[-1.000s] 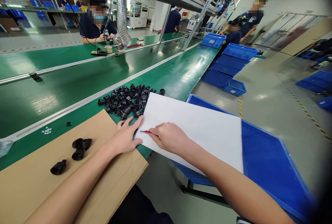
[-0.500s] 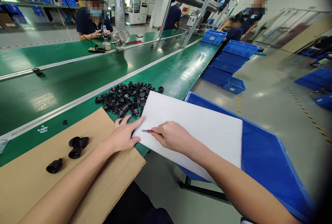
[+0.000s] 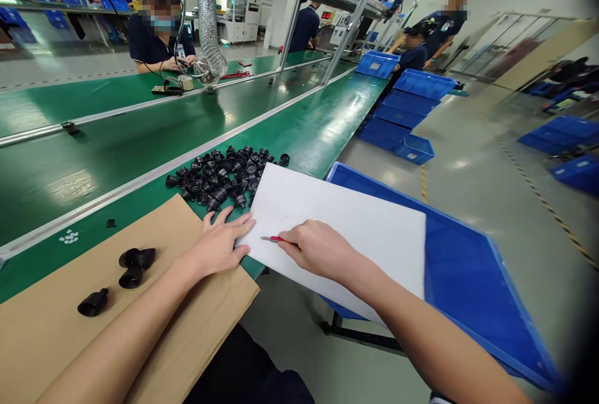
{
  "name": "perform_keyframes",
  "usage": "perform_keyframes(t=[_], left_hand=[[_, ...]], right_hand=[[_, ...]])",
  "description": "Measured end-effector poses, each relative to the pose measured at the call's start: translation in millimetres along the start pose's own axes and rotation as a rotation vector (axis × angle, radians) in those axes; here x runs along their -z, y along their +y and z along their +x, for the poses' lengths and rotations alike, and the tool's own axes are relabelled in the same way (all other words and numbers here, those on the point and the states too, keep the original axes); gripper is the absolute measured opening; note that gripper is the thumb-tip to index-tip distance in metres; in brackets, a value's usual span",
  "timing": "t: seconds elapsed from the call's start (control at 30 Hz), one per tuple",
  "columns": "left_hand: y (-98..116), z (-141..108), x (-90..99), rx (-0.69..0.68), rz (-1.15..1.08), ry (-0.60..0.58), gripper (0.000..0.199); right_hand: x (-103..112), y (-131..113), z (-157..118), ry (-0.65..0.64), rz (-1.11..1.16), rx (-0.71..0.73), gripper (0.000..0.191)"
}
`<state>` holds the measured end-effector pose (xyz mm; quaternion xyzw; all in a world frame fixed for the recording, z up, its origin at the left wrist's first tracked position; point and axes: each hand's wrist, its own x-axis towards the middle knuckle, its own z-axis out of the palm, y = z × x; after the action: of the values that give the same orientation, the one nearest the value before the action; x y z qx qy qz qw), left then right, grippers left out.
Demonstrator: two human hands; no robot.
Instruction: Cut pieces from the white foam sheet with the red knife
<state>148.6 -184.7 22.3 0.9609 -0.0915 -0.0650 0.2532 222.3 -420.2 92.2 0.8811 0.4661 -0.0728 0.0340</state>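
Observation:
My left hand lies flat, fingers spread, on the near left corner of a white sheet. My right hand rests on the same sheet and grips a small red-handled tool whose metal tip points left. The sheet spans from the green bench onto a blue bin. A pile of several black plastic parts lies just beyond the sheet's far left corner.
Brown cardboard under my left arm carries three black parts. Small white bits lie on the green bench. A seated person works across the conveyor at the far left. More blue bins and other workers stand along the aisle.
Both hands keep their hold on the sheet and tool; only the camera has shifted a little, so everything sits slightly left and lower in view.

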Motion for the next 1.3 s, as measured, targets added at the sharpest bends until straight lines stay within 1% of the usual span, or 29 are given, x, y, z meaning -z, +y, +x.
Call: perform_keyframes(t=[0.13, 0.43, 0.67, 0.87, 1.0, 1.13, 1.3], left_hand=[[2.1, -0.8, 1.4, -0.002, 0.009, -0.002, 0.063], [2.6, -1.1, 1.1, -0.002, 0.025, -0.006, 0.061], [2.8, -1.3, 1.7, -0.001, 0.036, -0.01, 0.06], [3.1, -0.8, 1.1, 0.005, 0.047, -0.013, 0.06], [5.2, -1.3, 3.0, 0.009, 0.057, -0.021, 0.06], [7.6, -2.0, 5.4, 0.015, 0.051, -0.023, 0.061], [6.9, -2.2, 3.8, 0.009, 0.044, -0.012, 0.06]], right_hand=[[0.0, 1.3, -4.5, 0.013, 0.013, -0.015, 0.032], [3.1, 3.1, -14.1, -0.038, -0.054, -0.044, 0.031], [2.5, 7.0, -20.2, -0.027, -0.008, -0.052, 0.03], [-1.1, 8.0, -28.9, -0.016, -0.026, -0.063, 0.03], [-2.4, 8.0, -35.7, -0.042, -0.052, -0.077, 0.031], [-2.8, 8.4, -43.3, -0.054, -0.06, -0.078, 0.028], [-6.9, 10.8, -47.1, -0.05, -0.051, -0.096, 0.029]])
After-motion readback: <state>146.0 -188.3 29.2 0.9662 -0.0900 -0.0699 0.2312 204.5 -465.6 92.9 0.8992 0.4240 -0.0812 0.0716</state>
